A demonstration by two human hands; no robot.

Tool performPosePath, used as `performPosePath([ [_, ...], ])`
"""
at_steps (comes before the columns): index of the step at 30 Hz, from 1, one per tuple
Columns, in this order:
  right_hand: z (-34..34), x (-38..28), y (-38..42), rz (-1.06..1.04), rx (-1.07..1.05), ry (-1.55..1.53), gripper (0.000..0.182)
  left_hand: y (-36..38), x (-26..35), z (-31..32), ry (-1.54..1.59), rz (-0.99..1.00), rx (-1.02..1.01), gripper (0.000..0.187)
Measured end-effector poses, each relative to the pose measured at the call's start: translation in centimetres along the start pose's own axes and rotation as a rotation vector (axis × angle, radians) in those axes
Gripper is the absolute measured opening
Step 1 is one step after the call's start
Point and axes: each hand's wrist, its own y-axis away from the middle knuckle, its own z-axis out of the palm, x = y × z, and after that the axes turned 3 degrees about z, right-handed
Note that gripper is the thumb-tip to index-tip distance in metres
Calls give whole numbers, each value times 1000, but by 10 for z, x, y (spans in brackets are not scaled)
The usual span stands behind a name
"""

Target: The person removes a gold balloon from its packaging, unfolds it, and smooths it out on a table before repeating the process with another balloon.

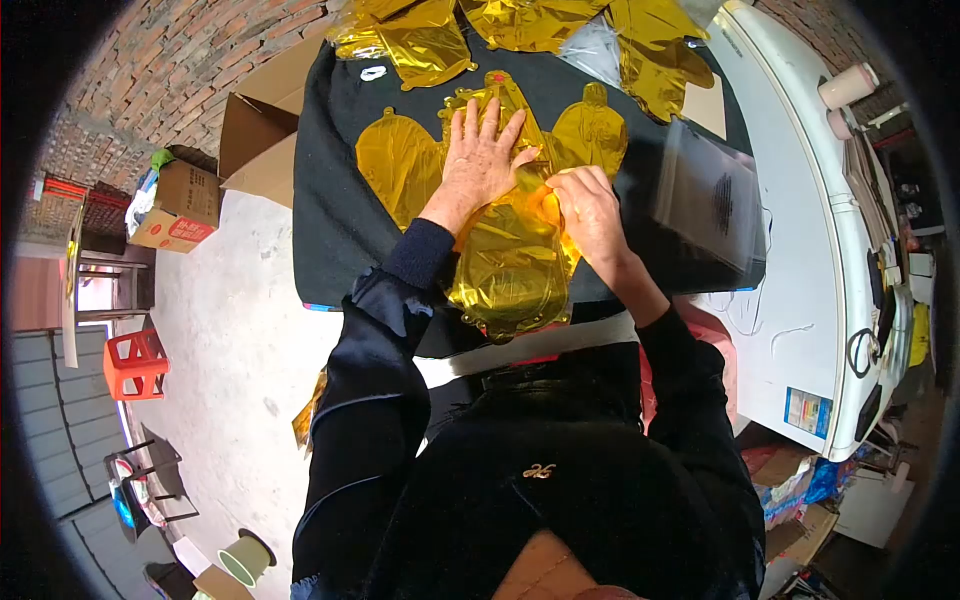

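A flat gold foil balloon [510, 275] with several rounded lobes lies on the black cloth in front of me, its lower end at the near edge. My left hand [482, 165] is pressed palm down on its upper middle, fingers spread. To the right of it, my right hand [588, 208] is closed, with bent fingers pinching a fold of the same foil. Rounded foil lobes [398, 165] stick out on both sides of my hands. The fingertips of my right hand are partly hidden.
More gold foil pieces [660, 55] lie along the far edge of the black cloth [330, 215]. Clear plastic bags [708, 195] are at the right, beside a white appliance [775, 250]. An open cardboard box [258, 145] stands left of the table, and a red stool [136, 364] is on the floor.
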Motion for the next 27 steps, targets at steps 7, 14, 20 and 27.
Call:
performPosePath([
  [7,6,-18,3,-58,11,152,24,0,0,2,-3,-4,1,71],
  [14,11,-20,8,-111,-85,253,28,-1,-3,9,90,-1,8,71],
  [20,11,-20,8,-117,-113,274,28,-8,-4,-12,-44,58,19,66],
  [27,12,-20,9,-77,-157,305,30,12,13,-32,283,189,-48,54],
])
